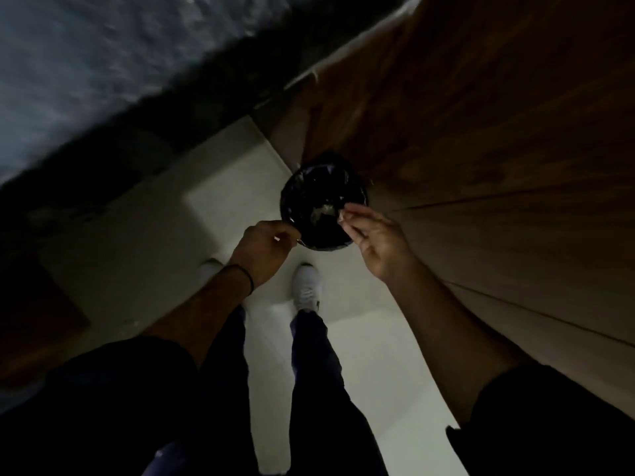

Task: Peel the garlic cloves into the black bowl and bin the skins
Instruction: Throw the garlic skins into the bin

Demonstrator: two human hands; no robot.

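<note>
A round bin (292, 201) lined with a black bag stands on the pale floor against a wooden cabinet. Pale skin scraps (323, 213) lie inside it. My left hand (266, 249) hovers over the bin's near-left rim with its fingers curled in, and a small pale bit of garlic skin (276, 238) shows at the fingertips. My right hand (374, 235) reaches over the bin's right side, its fingertips pinching a whitish piece of skin (341, 218). The black bowl and the garlic cloves are out of view.
A wooden cabinet front (481, 132) runs along the right, touching the bin. My white shoes (307, 288) and dark trouser legs stand just before the bin. A dark counter edge (171, 108) crosses the upper left. The scene is dim.
</note>
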